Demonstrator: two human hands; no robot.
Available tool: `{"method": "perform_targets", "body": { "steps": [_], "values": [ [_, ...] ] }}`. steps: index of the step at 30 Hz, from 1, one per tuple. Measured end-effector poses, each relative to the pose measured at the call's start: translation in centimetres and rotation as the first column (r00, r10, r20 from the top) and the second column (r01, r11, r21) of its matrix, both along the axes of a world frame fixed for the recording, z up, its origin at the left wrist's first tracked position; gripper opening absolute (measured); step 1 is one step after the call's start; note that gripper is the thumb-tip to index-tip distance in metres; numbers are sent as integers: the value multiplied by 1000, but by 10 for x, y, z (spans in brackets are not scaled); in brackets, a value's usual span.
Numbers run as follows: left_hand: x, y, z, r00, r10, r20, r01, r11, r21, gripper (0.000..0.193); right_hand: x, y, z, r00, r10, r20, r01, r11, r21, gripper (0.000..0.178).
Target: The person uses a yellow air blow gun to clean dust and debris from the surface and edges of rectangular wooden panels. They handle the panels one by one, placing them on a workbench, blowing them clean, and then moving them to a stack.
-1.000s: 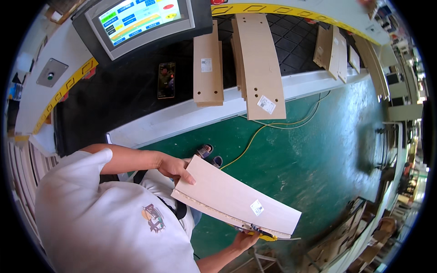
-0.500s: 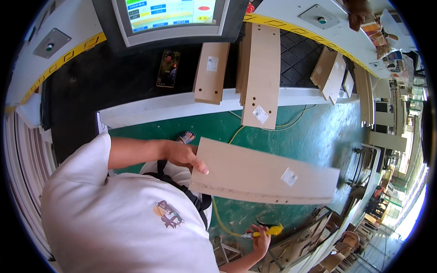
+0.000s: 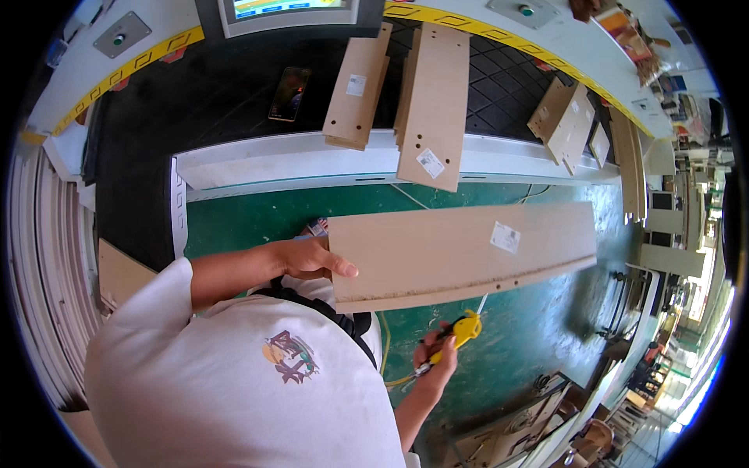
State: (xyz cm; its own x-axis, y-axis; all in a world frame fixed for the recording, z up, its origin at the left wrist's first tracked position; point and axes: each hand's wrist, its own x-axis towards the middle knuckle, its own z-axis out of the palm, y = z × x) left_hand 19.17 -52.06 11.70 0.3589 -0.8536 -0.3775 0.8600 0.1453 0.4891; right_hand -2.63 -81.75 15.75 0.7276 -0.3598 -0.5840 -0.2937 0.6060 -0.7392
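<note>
My left hand (image 3: 314, 258) grips the left end of a long wooden panel (image 3: 425, 249), thumb on its face. The panel is held out in front of my body, with a white label (image 3: 505, 237) toward its right end. Dark specks line its near edge, where small holes show. My right hand (image 3: 438, 357) is closed around a yellow air blow gun (image 3: 466, 330), just below the panel. The thin nozzle (image 3: 483, 303) points up toward the panel's near edge. A yellow hose (image 3: 384, 343) hangs behind the hand.
Stacked drilled panels (image 3: 434, 101) and a shorter stack (image 3: 355, 90) lie on the black machine bed beside a phone (image 3: 289, 93). More panels (image 3: 566, 121) rest at the far right. A screen (image 3: 289, 12) stands above. A cart with boards (image 3: 515, 425) is at lower right.
The panel's right end has swung up and its near edge has turned more into view. My right hand has raised the blow gun close beneath that edge. The head view has shifted slightly.
</note>
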Motion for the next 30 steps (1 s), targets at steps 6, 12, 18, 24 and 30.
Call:
{"method": "perform_targets", "body": {
  "steps": [6, 12, 18, 24, 30],
  "values": [
    [-13, -9, 9, 996, 84, 31, -86, 991, 100, 71, -15, -48, 4, 985, 123, -119, -131, 989, -67, 62],
    [-9, -13, 13, 995, 56, 83, -68, 986, 154, 71, -21, -63, -25, 971, -215, 108, 220, 975, -37, 65],
    [25, -32, 21, 977, -124, 176, 104, 988, 118, 69, -76, -40, -38, 923, -380, 57, 382, 924, -31, 68],
    [46, -80, 12, 880, -440, 177, 427, 898, 109, 67, -195, 54, -31, 633, -774, -30, 771, 633, -69, 67],
    [-31, -140, 30, 657, -720, 223, 712, 690, 131, 83, -344, 137, -85, 276, -961, 6, 960, 275, -49, 54]
  ]
}}
